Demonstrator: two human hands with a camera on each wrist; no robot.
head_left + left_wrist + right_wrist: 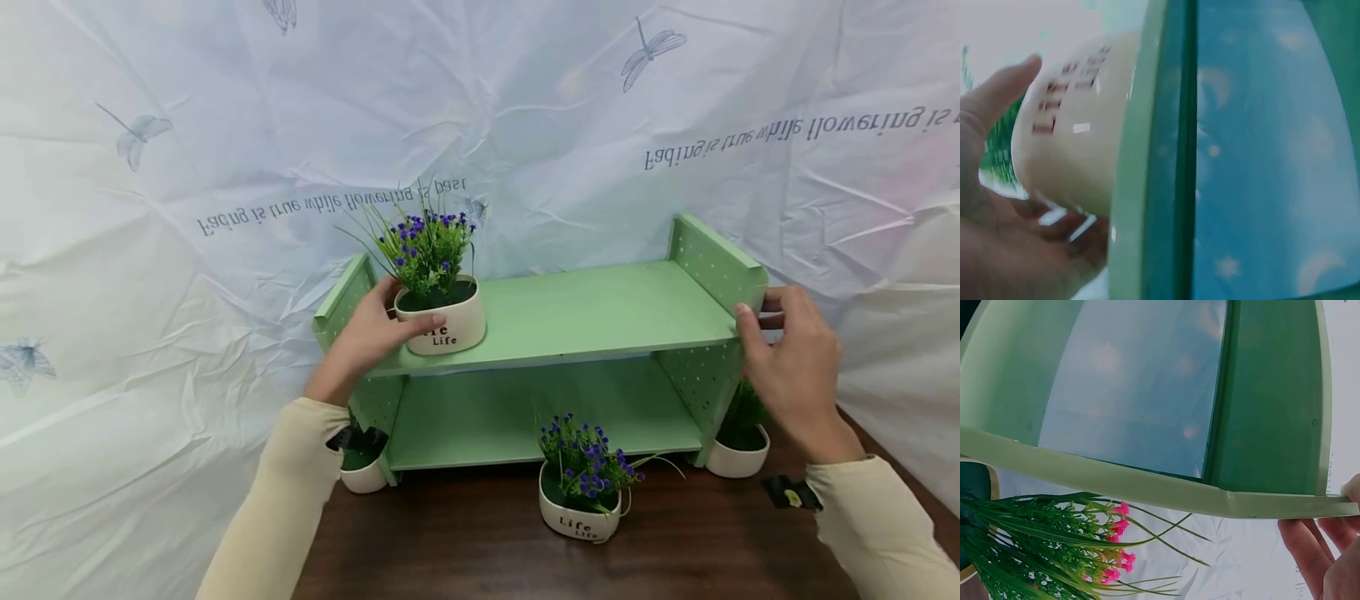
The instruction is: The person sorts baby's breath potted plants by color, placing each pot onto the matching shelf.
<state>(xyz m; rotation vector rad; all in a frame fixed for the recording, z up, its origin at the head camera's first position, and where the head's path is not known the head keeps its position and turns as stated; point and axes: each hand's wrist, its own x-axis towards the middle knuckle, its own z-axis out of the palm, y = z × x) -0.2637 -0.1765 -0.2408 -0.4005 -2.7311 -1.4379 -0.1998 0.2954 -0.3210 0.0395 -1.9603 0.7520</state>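
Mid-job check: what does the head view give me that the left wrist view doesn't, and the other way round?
Head only: the right hand gripping the right end of the green shelf, the purple flowers, and a potted plant on the dark table in front.

Left wrist only: a blue surface with pale crescent and star shapes.

Both: the left hand holding a white pot with "Life" lettering, and the green shelf.
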